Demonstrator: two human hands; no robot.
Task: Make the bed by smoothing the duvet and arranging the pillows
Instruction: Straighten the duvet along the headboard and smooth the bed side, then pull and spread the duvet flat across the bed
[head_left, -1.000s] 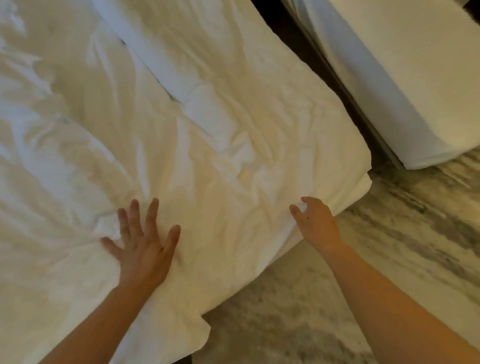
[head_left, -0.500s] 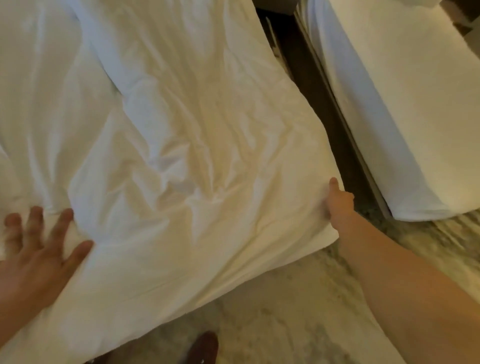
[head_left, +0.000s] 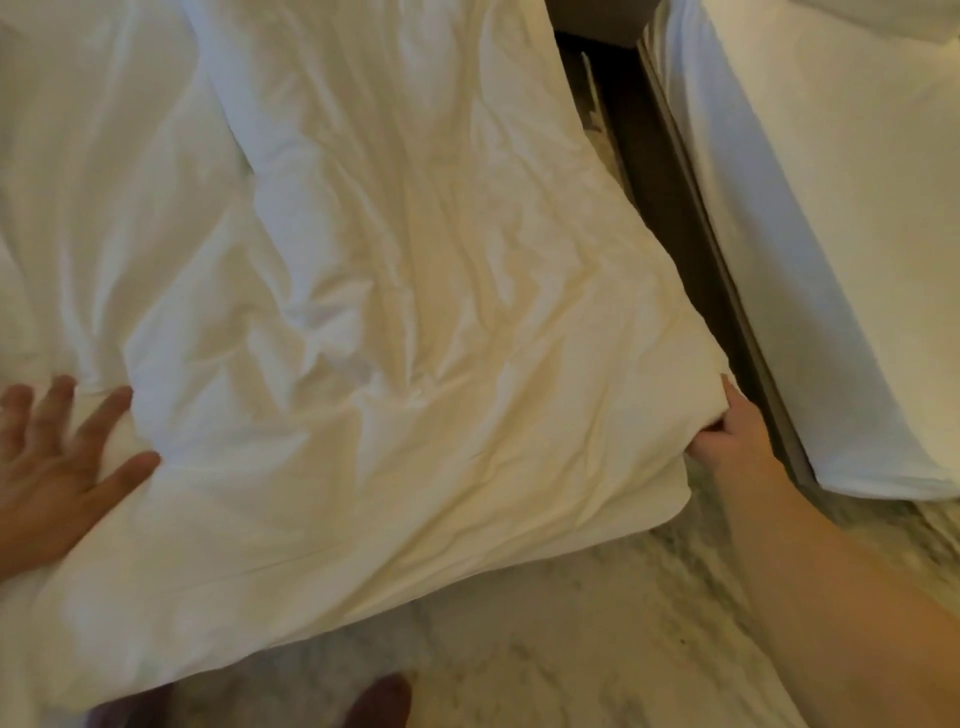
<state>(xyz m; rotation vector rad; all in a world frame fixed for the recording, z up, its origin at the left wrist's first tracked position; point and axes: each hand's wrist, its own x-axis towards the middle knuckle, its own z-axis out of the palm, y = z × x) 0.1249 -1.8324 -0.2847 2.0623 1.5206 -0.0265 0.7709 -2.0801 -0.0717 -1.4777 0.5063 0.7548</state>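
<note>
A white, wrinkled duvet (head_left: 395, 322) covers the bed and fills most of the view, its foot edge hanging toward the floor. My left hand (head_left: 57, 462) lies flat on the duvet at the left edge of the view, fingers spread and straight. My right hand (head_left: 732, 431) is at the duvet's right foot corner, fingers curled into the fabric and gripping the corner. No pillow is in view.
A second bed (head_left: 831, 234) with white bedding stands to the right, across a narrow dark gap (head_left: 670, 197). Marbled grey floor (head_left: 571, 639) runs along the foot of the bed. The tip of a dark shoe (head_left: 379, 701) shows at the bottom.
My right hand slid rightward along the foot edge to the corner and closed on it. My left hand moved left across the duvet. The view shifted toward the bed's right side.
</note>
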